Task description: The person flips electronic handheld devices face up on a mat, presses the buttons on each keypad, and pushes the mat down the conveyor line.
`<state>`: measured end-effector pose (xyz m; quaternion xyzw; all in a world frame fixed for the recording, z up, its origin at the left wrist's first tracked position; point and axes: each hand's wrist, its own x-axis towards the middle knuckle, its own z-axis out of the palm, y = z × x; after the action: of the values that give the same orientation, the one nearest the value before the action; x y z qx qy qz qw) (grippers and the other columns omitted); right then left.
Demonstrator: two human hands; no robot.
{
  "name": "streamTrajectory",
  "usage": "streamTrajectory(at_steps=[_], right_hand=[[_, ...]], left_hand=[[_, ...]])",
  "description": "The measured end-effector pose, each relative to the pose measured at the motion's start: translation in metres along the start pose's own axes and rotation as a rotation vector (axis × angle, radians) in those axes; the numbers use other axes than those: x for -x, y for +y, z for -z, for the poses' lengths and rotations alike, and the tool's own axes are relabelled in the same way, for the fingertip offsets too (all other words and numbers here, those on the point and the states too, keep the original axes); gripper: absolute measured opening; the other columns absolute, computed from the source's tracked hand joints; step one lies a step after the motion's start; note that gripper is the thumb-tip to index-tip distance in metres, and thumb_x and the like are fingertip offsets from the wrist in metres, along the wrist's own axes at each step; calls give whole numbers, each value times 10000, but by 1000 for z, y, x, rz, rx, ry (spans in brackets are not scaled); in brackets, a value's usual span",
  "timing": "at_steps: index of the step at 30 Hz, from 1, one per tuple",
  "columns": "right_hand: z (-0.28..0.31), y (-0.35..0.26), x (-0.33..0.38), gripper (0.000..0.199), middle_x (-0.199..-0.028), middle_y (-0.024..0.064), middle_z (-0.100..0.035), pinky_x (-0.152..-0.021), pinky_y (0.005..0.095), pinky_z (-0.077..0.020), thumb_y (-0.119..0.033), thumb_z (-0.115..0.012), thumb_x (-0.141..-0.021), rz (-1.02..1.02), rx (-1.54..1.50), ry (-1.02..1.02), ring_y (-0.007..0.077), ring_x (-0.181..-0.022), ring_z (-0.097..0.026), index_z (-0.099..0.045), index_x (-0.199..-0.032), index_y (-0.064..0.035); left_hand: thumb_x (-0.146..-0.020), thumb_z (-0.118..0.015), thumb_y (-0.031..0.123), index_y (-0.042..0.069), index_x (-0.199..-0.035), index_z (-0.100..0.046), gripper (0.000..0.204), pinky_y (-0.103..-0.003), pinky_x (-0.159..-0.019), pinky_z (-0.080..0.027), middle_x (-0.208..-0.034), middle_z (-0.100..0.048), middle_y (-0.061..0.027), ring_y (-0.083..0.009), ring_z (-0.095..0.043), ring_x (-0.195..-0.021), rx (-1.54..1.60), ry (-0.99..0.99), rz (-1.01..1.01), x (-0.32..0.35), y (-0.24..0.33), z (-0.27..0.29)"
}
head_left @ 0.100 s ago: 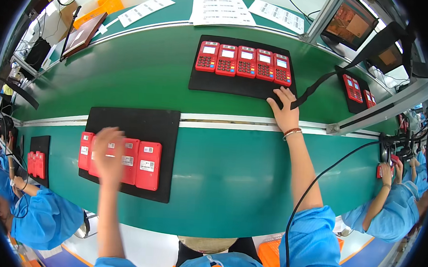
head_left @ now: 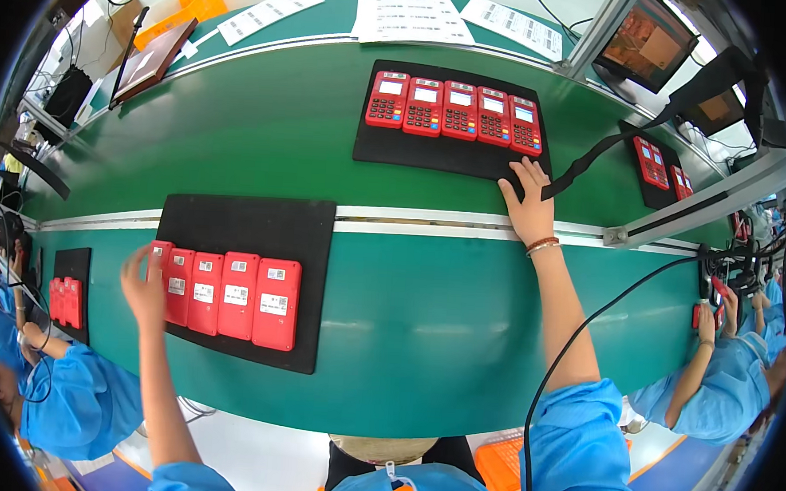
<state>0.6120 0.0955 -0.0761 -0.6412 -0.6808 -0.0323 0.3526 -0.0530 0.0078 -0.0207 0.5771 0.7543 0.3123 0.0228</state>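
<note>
At the lower left of the frame, the left hand [head_left: 145,288] is raised over the near black mat [head_left: 261,225], its fingers loosely spread and clamped on nothing, just touching the leftmost of five red devices [head_left: 226,295] laid face down. Higher, right of centre, the right hand [head_left: 528,204] is pressed flat on the near edge of the far mat [head_left: 442,155], fingers apart. Five red terminals [head_left: 458,111] are lined up there, keypads up, on the green desk [head_left: 407,317].
</note>
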Motion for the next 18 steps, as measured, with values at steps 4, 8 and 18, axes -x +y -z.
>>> streamTrajectory(at_steps=[4, 8, 18], right_hand=[[-8, -38, 28, 455, -1512, 241, -516, -1147, 523, -378, -287, -678, -967, -2, 200, -24, 435, -1392, -480, -631, -1366, -72], [34, -92, 83, 499, -1534, 276, -473, -1198, 552, -312, -280, -689, -949, -26, 40, -223, 451, -1450, -406, -607, -1394, -70], [131, -189, 211, 794, -1604, 305, -352, -1240, 550, -235, -386, -741, -928, -322, -204, -291, 492, -1498, -314, -418, -1545, -5]], left_hand=[[-1033, -599, 398, 26, -1331, -667, 481, -402, -1102, -425, -1380, -568, -193, -319, -553, -1303, 235, -67, 418, -16, -85, 25], [-1046, -605, 348, -25, -1318, -648, 463, -385, -1042, -440, -1266, -610, -171, -295, -588, -1194, 292, -106, 287, 15, -61, 4], [-1003, -682, 210, -51, -1287, -633, 389, -330, -809, -470, -1065, -577, -127, -213, -561, -914, 223, -310, 120, 166, 144, -19]])
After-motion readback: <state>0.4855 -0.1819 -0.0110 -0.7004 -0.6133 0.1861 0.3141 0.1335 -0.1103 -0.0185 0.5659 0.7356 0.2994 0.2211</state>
